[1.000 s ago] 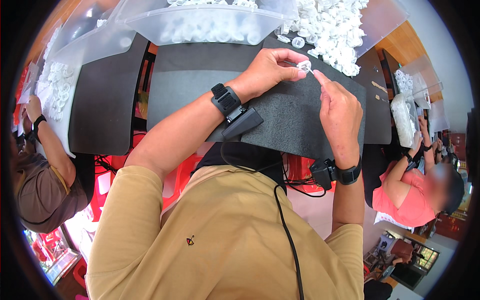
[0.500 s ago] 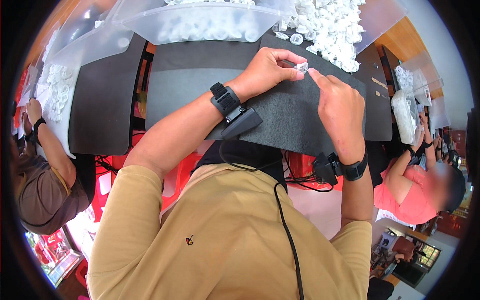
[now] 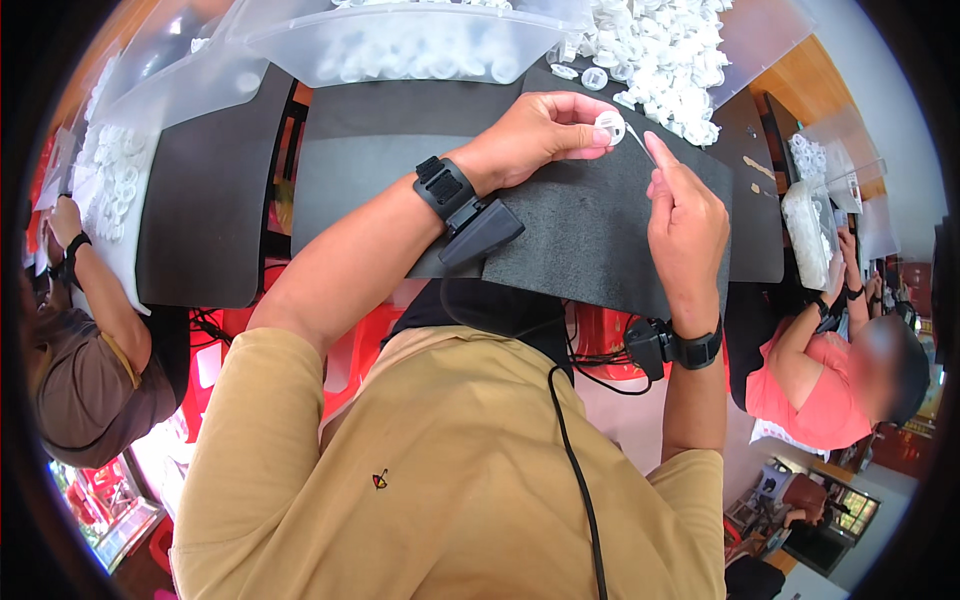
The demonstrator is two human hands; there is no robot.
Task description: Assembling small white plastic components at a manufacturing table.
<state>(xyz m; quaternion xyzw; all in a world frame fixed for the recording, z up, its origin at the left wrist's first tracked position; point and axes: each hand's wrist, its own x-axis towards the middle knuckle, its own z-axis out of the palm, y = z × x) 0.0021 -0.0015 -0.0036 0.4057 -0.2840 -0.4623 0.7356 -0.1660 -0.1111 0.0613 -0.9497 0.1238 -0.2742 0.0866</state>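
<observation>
My left hand pinches a small round white plastic part between thumb and fingers above a dark foam mat. My right hand holds a thin white strip that runs up to the round part; its fingers are closed on the strip's lower end. Both wrists wear black bands with small black devices. A heap of the same white parts lies just beyond my hands on the table.
A clear plastic tub of white parts stands at the back. A person in brown sits at left by a tray of parts. Another person in a pink shirt works at right beside a clear bag. Red stools show under the table.
My hands have stayed close together over the mat. The right hand has shifted slightly down and its fingers straightened along the strip.
</observation>
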